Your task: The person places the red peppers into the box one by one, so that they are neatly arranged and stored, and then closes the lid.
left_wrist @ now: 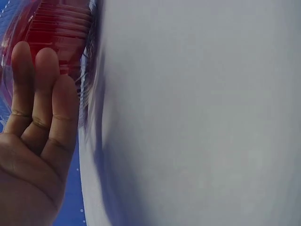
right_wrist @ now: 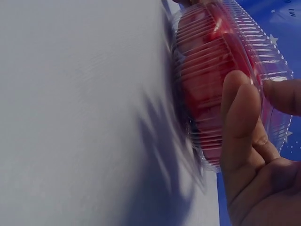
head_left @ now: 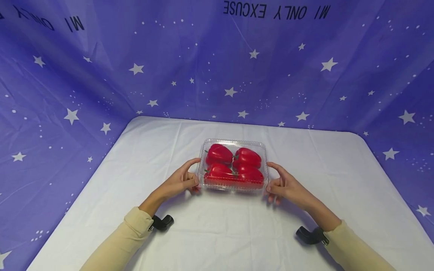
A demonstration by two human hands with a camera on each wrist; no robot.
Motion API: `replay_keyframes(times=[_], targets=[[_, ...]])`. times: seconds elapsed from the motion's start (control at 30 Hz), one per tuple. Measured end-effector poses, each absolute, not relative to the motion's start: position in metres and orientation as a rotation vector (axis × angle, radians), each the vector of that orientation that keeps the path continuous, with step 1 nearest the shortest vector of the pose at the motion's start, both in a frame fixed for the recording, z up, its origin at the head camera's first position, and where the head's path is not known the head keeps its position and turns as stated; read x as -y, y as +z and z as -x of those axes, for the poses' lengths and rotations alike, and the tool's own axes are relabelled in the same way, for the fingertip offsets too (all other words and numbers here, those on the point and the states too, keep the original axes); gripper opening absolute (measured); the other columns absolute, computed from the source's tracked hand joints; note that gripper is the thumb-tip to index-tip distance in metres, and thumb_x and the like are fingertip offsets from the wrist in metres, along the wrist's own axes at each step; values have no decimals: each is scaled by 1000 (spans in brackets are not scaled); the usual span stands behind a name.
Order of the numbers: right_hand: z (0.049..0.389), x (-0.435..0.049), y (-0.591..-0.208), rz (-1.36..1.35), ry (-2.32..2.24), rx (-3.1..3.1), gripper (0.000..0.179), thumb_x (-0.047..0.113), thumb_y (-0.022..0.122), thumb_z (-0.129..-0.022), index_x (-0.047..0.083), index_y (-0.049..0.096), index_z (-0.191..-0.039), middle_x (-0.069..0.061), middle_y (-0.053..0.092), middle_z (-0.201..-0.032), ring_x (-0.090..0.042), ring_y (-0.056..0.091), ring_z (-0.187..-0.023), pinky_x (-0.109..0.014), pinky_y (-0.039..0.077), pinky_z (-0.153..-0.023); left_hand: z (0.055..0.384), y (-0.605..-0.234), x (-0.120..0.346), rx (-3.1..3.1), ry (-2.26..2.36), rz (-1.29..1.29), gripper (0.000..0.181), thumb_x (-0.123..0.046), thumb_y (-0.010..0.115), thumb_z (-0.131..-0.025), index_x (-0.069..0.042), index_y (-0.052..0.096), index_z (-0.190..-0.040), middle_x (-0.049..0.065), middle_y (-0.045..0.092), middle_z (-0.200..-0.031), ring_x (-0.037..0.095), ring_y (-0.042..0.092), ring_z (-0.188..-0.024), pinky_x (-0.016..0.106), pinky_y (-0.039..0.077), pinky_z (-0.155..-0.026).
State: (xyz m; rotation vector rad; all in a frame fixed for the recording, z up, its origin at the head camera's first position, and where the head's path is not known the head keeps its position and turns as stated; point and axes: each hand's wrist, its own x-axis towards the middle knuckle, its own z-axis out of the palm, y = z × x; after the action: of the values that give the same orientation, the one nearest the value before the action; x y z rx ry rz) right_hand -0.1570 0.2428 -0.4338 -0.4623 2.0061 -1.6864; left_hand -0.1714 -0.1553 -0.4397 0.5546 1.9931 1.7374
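Note:
A clear plastic clamshell box [head_left: 237, 142], its lid down, holds several red bell peppers [head_left: 219, 153] with green stems. My left hand [head_left: 180, 181] grips the box's left edge, forefinger near the upper part and thumb lower down. On the opposite edge, my right hand [head_left: 286, 185] holds it the same way. In the left wrist view, three fingers [left_wrist: 44, 89] lie along the ribbed side of the box. The right wrist view shows fingertips [right_wrist: 244, 103] against the other ribbed side, low over the white cloth.
A white cloth [head_left: 217, 233] covers the table. Blue curtains [head_left: 190, 56] with white stars stand behind and on both sides. A black wrist mount [head_left: 162, 223] sits at the left cuff, another mount [head_left: 310, 235] at the right cuff.

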Motion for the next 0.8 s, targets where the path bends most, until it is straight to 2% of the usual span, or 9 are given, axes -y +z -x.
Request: replay_keyframes(times=[0.27,0.57,0.8], targets=[[160,-242,-434,433,-1718,-1976,84,-1,60,-93,6,5,-157,1,69,-79,-12,67,-68,-29,61,-66,168,-442,153,-1958,1828,-500,76,4,53,-92,-4,14,-157,-4,70,-77,11,70,-75,30,60,-71],[163,-236,-434,390,-1727,-1992,85,-5,59,-91,7,8,-158,2,68,-76,-9,64,-68,-26,58,-64,165,-443,151,-1950,1890,-423,77,8,55,-90,1,16,-156,-8,71,-73,7,70,-71,25,60,-70],[166,-237,-433,405,-1720,-2007,84,-6,56,-92,7,7,-158,3,67,-76,-10,64,-69,-25,58,-64,166,-440,150,-1983,1859,-380,78,7,56,-91,-5,19,-158,-6,71,-74,12,72,-75,30,62,-74]])
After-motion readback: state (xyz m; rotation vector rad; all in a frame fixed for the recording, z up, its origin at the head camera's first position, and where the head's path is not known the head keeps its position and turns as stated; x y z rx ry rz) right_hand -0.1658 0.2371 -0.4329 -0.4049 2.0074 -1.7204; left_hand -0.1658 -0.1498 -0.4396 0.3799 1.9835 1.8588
